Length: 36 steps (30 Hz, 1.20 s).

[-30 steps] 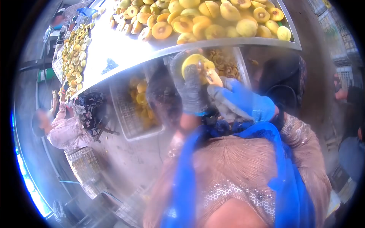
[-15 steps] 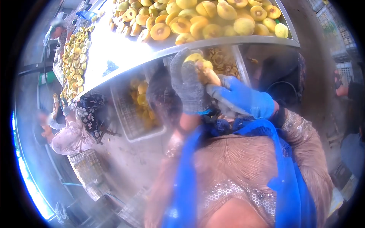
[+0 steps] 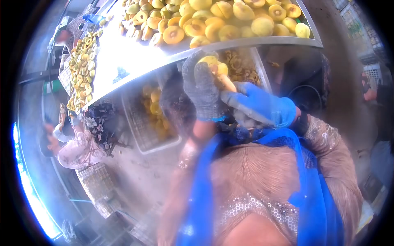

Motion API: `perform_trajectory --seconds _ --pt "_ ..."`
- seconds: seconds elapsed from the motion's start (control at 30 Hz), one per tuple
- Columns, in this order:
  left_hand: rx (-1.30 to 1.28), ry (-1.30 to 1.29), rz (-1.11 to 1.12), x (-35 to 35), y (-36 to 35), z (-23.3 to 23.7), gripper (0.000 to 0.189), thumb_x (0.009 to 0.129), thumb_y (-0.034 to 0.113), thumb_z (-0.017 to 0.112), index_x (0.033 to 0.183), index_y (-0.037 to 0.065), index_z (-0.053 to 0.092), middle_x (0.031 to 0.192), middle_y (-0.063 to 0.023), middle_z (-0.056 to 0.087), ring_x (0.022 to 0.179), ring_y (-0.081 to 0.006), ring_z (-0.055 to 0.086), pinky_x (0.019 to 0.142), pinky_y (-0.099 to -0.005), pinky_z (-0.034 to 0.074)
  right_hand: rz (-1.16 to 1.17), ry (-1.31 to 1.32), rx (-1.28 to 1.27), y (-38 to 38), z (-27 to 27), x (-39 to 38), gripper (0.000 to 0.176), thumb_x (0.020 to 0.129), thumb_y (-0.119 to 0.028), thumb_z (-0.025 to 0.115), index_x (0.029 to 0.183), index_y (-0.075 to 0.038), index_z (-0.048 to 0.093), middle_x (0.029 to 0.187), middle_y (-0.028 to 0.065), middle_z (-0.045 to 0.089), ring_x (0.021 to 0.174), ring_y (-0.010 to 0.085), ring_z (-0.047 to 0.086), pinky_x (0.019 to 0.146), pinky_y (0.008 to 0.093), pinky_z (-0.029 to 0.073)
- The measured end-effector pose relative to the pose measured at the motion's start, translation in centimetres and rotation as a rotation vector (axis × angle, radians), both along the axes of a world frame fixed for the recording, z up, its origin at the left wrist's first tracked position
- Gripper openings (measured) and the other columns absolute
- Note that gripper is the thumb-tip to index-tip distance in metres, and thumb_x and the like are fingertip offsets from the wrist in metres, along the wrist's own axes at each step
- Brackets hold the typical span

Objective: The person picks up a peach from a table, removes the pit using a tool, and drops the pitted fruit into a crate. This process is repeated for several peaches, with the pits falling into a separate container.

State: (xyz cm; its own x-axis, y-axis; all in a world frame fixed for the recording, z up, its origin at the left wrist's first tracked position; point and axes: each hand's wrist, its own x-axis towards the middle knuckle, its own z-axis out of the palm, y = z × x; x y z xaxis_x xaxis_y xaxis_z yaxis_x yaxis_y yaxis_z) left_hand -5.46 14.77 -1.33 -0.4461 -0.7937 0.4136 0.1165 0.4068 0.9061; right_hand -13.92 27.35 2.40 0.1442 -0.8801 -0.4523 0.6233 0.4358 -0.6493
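My left hand [image 3: 203, 88], in a grey knitted glove, is wrapped around a yellow peach [image 3: 221, 68] just below the table's near edge. My right hand [image 3: 260, 105] wears a blue glove with a greyish palm side. Its fingers close around a tool with a pale, wood-like handle [image 3: 227, 83], which points up at the peach. The tool's working end is hidden against the fruit. Both hands are close together in front of my chest. Beyond them, many halved peaches [image 3: 173, 35] and some whole-looking ones lie piled on the metal table [image 3: 147, 74].
Below the table edge sits a container of brownish fruit pieces [image 3: 242, 67]. A white crate [image 3: 160, 145] with yellow fruit stands on the floor to the left. Another person [image 3: 80, 149] sits further left beside the table, near more fruit [image 3: 84, 61]. A dark rounded container [image 3: 303, 86] is at right.
Both hands stay together at the peach, shifting only very slightly. The seated person at left has changed posture a little, and the view has moved slightly.
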Motion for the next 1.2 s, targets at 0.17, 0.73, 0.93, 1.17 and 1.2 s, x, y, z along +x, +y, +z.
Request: perform_trajectory --seconds 0.17,0.73,0.93,1.17,1.2 --pt "0.257 0.017 -0.135 0.3 0.3 1.1 0.034 0.093 0.03 0.046 0.105 -0.001 0.055 0.087 -0.0103 0.062 0.077 -0.0167 0.059 0.071 -0.0276 0.048 0.054 -0.385 0.099 -0.4 -1.2 -0.7 0.022 0.093 -0.029 0.048 0.081 -0.01 0.048 0.048 -0.0046 0.039 0.033 0.0092 0.037 0.029 0.0246 0.025" --pt "0.21 -0.048 -0.058 0.4 0.0 -0.5 0.038 0.092 0.035 0.05 0.106 0.0 0.055 0.09 -0.0106 0.064 0.074 -0.0152 0.058 0.067 -0.0264 0.048 0.086 -0.193 0.042 -0.4 -2.1 -0.2 0.018 0.093 -0.029 0.046 0.082 -0.015 0.048 0.053 -0.004 0.042 0.036 0.0092 0.04 0.029 0.025 0.028" --pt "0.647 0.059 -0.431 1.1 -0.4 -1.1 0.051 0.088 0.048 0.051 0.109 0.002 0.053 0.095 -0.0115 0.061 0.082 -0.0166 0.057 0.071 -0.0279 0.047 0.256 -0.904 -0.05 -0.2 -3.7 -0.9 0.019 0.096 -0.028 0.039 0.084 -0.014 0.047 0.064 -0.0039 0.044 0.049 0.0073 0.044 0.04 0.0208 0.035" --pt "0.899 0.373 -0.518 0.6 0.4 -2.3 0.054 0.089 0.052 0.047 0.111 0.003 0.052 0.1 -0.0124 0.058 0.089 -0.0203 0.057 0.078 -0.0301 0.049 0.278 -0.951 -0.146 -0.6 -6.2 0.0 0.013 0.095 -0.021 0.038 0.085 -0.014 0.043 0.062 -0.0034 0.037 0.048 0.0069 0.039 0.04 0.0201 0.032" --pt "0.922 0.432 -0.544 0.4 0.1 -2.2 0.054 0.09 0.052 0.045 0.111 0.003 0.052 0.1 -0.012 0.058 0.089 -0.0206 0.057 0.078 -0.0306 0.049 0.277 -0.907 -0.152 -0.8 -5.8 0.0 0.013 0.095 -0.02 0.038 0.086 -0.014 0.043 0.062 -0.0034 0.037 0.048 0.0069 0.039 0.04 0.02 0.032"
